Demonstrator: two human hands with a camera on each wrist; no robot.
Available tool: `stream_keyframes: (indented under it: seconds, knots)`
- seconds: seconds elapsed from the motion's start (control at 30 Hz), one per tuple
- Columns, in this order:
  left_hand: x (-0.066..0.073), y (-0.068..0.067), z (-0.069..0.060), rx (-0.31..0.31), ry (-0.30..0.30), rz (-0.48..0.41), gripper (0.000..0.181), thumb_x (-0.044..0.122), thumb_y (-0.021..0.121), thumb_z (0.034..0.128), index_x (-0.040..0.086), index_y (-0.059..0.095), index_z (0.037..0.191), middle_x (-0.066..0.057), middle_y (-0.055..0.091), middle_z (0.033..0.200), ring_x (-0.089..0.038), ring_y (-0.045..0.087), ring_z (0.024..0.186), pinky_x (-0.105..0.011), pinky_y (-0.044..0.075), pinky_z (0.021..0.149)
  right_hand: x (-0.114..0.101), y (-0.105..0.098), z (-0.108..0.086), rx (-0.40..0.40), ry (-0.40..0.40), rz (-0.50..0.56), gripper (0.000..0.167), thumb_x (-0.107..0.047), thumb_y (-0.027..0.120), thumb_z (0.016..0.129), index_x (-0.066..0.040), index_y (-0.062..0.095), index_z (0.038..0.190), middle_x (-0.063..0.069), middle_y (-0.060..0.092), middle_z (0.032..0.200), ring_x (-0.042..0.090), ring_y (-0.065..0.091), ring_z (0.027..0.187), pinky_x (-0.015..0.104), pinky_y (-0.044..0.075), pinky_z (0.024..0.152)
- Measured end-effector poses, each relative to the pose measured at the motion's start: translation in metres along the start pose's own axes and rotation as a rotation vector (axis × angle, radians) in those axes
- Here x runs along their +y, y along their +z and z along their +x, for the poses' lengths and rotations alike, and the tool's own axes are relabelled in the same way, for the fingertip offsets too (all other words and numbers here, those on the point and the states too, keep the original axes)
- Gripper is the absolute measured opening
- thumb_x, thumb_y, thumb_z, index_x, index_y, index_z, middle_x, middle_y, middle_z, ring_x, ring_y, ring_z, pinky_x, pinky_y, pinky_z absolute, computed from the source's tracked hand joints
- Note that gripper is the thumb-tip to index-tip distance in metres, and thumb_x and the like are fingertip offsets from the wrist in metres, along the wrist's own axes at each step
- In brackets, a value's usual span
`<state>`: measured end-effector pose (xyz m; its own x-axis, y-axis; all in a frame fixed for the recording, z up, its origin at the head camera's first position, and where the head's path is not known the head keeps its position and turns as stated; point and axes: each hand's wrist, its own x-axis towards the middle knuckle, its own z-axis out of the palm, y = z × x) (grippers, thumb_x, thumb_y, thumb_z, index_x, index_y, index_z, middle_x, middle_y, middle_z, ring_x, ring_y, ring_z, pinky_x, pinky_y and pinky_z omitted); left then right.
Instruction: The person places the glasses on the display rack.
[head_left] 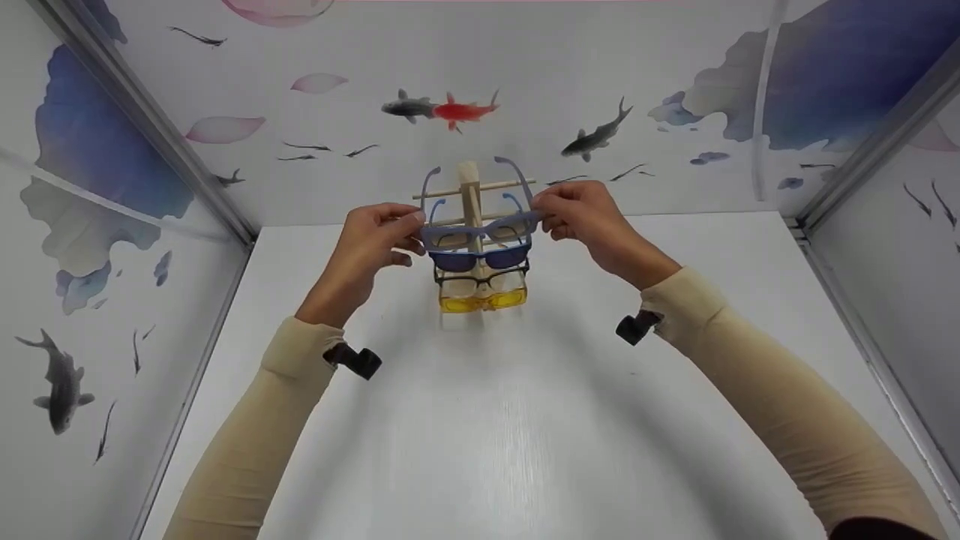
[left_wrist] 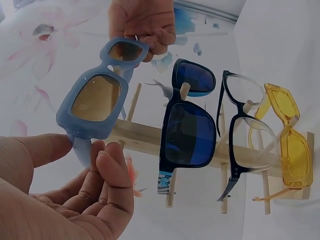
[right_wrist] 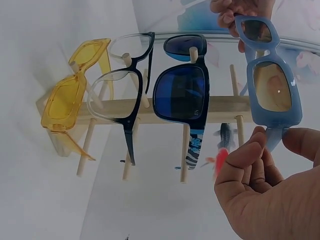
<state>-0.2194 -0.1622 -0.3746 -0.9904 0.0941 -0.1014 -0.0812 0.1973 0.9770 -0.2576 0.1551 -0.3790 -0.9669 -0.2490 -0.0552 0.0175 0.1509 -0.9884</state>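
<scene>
Both hands hold a pair of light blue sunglasses (left_wrist: 97, 100) with brownish lenses, one at each side. My left hand (head_left: 375, 240) pinches one temple near its hinge between thumb and fingers. On the opposite side my right hand (head_left: 589, 221) pinches the other temple the same way. The sunglasses are at the top of a wooden glasses stand (head_left: 469, 187), in front of its upper peg, with the temples pointing back toward the wall. Whether the frame rests on that peg I cannot tell.
Below on the stand hang dark sunglasses (left_wrist: 189, 135) with blue lenses, black-framed clear glasses (right_wrist: 112, 95) and yellow glasses (right_wrist: 65, 102). The stand is on a white table (head_left: 480, 420), close to the back wall (head_left: 525, 60) with painted fish. Side walls flank the table.
</scene>
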Motion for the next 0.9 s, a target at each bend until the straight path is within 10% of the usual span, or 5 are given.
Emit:
stream_keyframes:
  seconds: [0.9]
  knots:
    - [-0.002,-0.001,0.013,-0.001,-0.031,-0.027,0.034,0.026,0.067,0.1119,0.003,0.071,0.136,-0.013,0.075,0.112,-0.024,0.073,0.094,-0.031,0.061,0.081,0.003,-0.001,0.010,0.008,0.033,-0.002,0.028,-0.026,0.069,0.110,-0.001,0.075,0.120,0.007,0.072,0.099,0.024,0.063,0.091,0.026,0.059,0.082]
